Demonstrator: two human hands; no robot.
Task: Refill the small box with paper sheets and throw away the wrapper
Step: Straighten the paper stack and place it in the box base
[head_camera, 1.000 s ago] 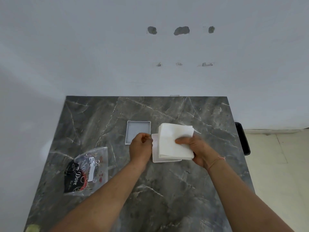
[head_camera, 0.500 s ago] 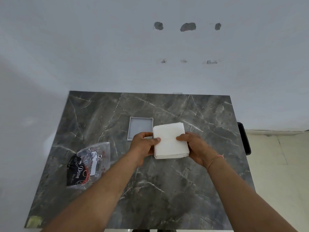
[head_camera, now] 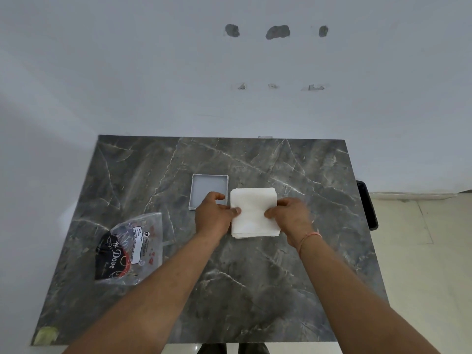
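Head view, table: a dark grey marble-patterned rectangular table top (head_camera: 255,290) fills the lower half of the picture, its far edge against a pale wall (head_camera: 153,72).
Head view, paper sheets: a thick stack of white square paper sheets (head_camera: 252,212) sits at the table's centre, just right of the middle, with its layered edges showing along the near side.
Head view, left hand: the left hand (head_camera: 213,215) grips the stack's 9 o'clock edge, thumb lying on the top sheet, the other fingers curled down the side and partly out of sight.
Head view, right hand: the right hand (head_camera: 291,215) grips the 3 o'clock edge the same way, thumb on top and fingers wrapped round the side; a thin pinkish thread is tied round that wrist.
Head view, small box: whether the stack lies in a box cannot be told, since the paper covers whatever is under it.
Head view, tray: a shallow pale grey rectangular tray (head_camera: 208,186) lies open side up at 10 o'clock from the stack, just beside it; the left hand's knuckles overlap its near right corner.
Head view, wrapper: a crumpled clear plastic wrapper with black and red print (head_camera: 130,249) lies flat at 8 o'clock from the stack, well apart from it, near the table's left edge.
Head view, floor: cream floor tiles (head_camera: 421,251) show at 3 o'clock beyond the table.
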